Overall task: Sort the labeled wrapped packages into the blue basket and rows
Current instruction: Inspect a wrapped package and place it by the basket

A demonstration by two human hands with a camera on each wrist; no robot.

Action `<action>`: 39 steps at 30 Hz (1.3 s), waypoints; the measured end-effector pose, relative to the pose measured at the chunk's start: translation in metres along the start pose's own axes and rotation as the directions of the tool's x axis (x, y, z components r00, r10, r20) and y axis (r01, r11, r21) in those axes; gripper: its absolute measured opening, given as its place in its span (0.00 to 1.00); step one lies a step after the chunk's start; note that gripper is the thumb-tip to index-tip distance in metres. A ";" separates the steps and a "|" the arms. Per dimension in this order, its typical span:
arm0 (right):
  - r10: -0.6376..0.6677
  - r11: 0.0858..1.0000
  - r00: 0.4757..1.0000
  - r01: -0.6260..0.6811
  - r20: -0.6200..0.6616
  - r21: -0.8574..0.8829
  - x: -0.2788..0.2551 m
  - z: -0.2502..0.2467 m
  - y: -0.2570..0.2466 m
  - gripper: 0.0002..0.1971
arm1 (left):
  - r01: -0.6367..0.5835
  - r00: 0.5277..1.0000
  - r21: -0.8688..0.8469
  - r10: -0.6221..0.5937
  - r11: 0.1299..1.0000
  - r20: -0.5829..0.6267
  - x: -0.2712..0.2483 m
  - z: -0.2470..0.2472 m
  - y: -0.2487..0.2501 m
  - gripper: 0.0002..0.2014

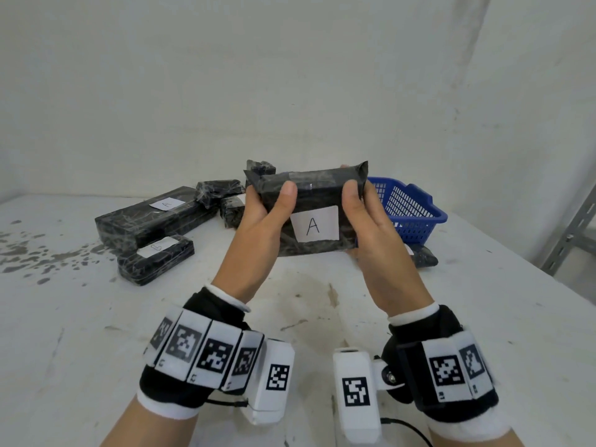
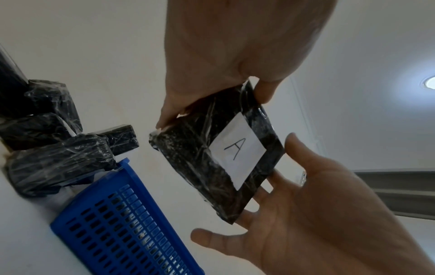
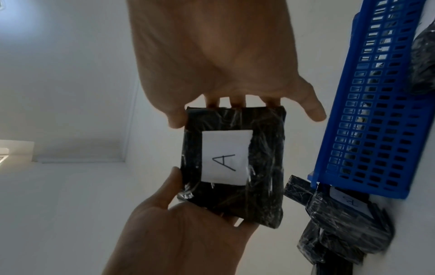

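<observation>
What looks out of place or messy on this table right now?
One black wrapped package lies half tucked under the blue basket, which sits on it. Dark blotches stain the table's left side. The unsorted packages behind the hands are heaped unevenly.

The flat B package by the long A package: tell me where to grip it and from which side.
Take the flat B package from above, pinching its two long side edges. It lies flat, label up, and its near and right sides look open; the long A package sits right behind it.
</observation>
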State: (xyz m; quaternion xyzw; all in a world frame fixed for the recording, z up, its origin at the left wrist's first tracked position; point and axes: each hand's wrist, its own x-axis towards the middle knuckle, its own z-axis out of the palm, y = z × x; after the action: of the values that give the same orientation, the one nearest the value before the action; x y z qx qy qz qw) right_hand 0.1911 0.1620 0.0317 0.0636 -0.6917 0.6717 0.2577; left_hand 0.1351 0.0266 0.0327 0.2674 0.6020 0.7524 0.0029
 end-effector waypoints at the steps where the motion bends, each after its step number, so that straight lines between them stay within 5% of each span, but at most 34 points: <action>1: 0.005 1.000 1.000 -0.005 -0.001 0.024 -0.001 0.001 -0.002 0.16 | -0.005 1.000 -0.021 0.005 1.000 -0.001 0.000 0.000 0.000 0.19; 9: 0.016 0.991 1.000 -0.013 -0.018 0.134 -0.004 0.006 -0.007 0.05 | -0.057 0.998 -0.192 0.057 0.980 -0.001 0.007 -0.005 -0.002 0.26; 16: -0.013 0.995 1.000 0.012 0.003 0.103 -0.006 0.010 -0.004 0.17 | -0.096 0.993 -0.251 0.077 0.963 -0.084 0.005 -0.003 0.001 0.26; 23: 0.004 0.993 1.000 -0.002 -0.019 0.120 -0.007 0.012 -0.004 0.08 | -0.088 0.991 -0.221 0.062 0.971 -0.119 0.004 0.000 -0.003 0.24; 27: 0.057 0.988 0.997 -0.051 -0.045 0.143 -0.003 0.008 -0.003 0.07 | -0.079 0.997 -0.175 0.074 0.981 -0.034 0.002 0.001 -0.001 0.25; 31: 0.104 0.986 0.994 -0.099 -0.033 0.133 -0.001 0.000 -0.002 0.22 | -0.111 0.994 -0.092 0.110 0.990 -0.022 0.000 0.004 -0.002 0.28; 35: 0.087 0.994 0.996 -0.086 -0.013 0.063 0.000 -0.004 -0.002 0.18 | -0.028 0.991 -0.016 0.026 0.999 -0.129 0.008 -0.005 -0.008 0.26; 39: 0.068 0.997 0.985 -0.061 -0.158 0.050 0.007 -0.006 0.004 0.12 | 0.058 0.998 0.033 -0.059 0.998 0.018 0.016 -0.019 -0.011 0.28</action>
State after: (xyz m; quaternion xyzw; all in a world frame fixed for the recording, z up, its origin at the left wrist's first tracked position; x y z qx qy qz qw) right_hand 0.1856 0.1702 0.0310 -0.0071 -0.6554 0.6979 0.2887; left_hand 0.1099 0.0175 0.0263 0.2569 0.6218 0.7394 0.0264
